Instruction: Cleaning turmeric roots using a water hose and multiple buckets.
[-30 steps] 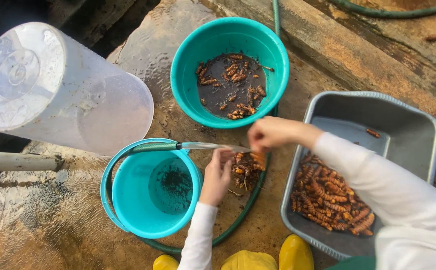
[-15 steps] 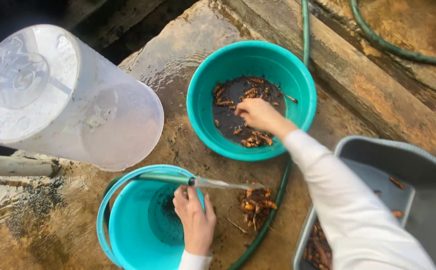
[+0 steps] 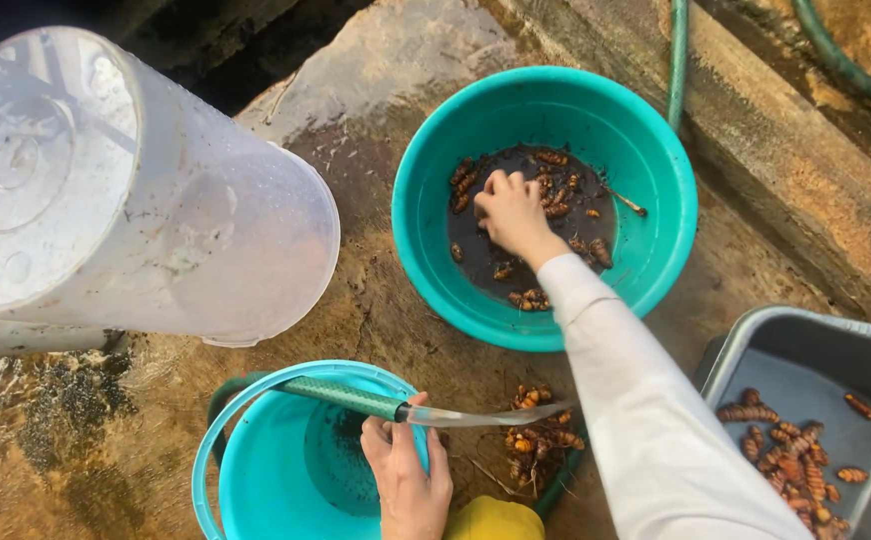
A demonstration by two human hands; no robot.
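My right hand (image 3: 512, 212) reaches into a teal basin (image 3: 656, 130) and its curled fingers rest among brown grubs (image 3: 556, 205) lying in dark water. Whether it holds any of them is hidden. My left hand (image 3: 408, 482) grips the end of a green hose (image 3: 351, 397) over the rim of a teal bucket (image 3: 256, 470). A thin jet of water runs from the hose to the right, over a small pile of grubs (image 3: 541, 435) on the wet stone.
A large clear plastic container (image 3: 126, 190) lies on its side at the left. A grey tray (image 3: 806, 345) with several grubs (image 3: 791, 465) sits at the lower right. Another hose (image 3: 678, 50) runs along a stone ledge (image 3: 786, 170). A yellow boot (image 3: 496, 520) shows at the bottom.
My right hand has left the pile by the hose and gone up into the far basin, then deeper among the grubs. My left hand still holds the hose.
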